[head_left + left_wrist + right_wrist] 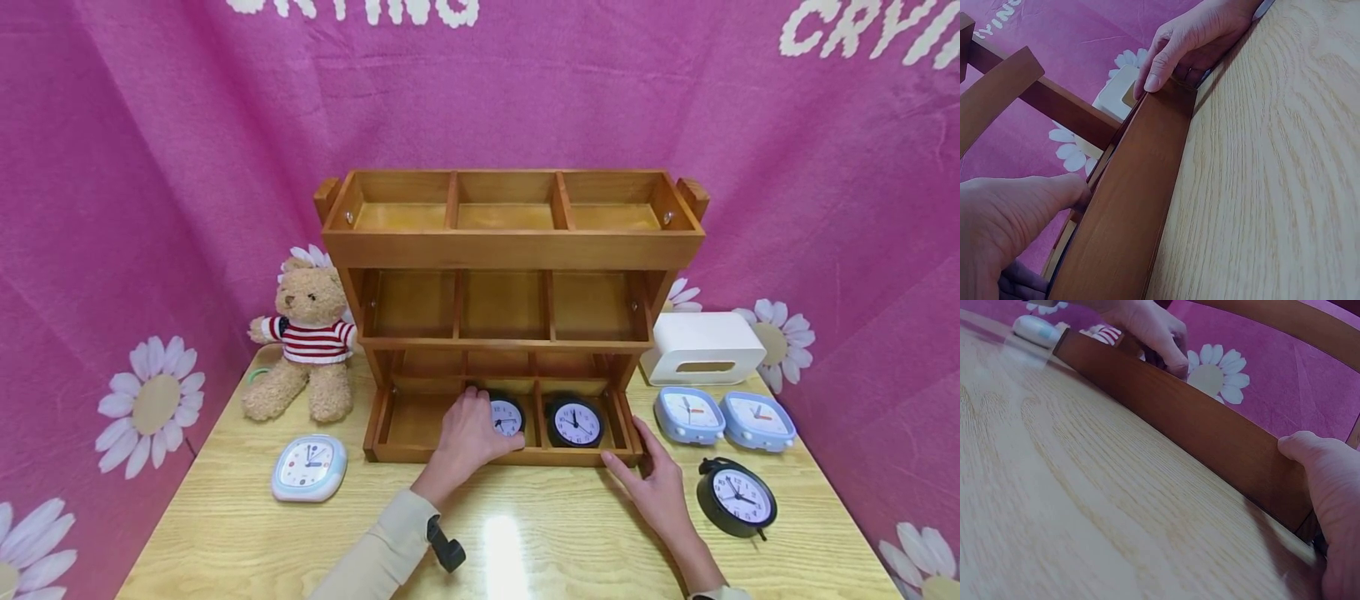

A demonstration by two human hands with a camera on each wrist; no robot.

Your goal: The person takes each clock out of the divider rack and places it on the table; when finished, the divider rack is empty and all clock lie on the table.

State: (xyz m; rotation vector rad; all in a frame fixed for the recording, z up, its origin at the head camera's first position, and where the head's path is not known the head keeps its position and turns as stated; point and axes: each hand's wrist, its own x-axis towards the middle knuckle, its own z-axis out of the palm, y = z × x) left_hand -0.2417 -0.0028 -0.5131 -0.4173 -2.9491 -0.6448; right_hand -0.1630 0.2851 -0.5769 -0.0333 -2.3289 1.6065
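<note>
A black clock (pixel 507 417) lies in the bottom middle compartment of the wooden shelf (pixel 514 250), grasped by the left hand (pixel 467 430); the right hand (pixel 656 485) holds the shelf's front right corner. A second black clock (pixel 576 423) lies in the shelf's bottom right compartment. Left of the shelf sits a teddy bear (pixel 309 337).

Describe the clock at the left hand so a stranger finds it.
Start at the wooden shelf; go to its lowest row. The black clock sits in the middle compartment. Unlike the clock on its right, it is partly hidden by the left hand.
</note>
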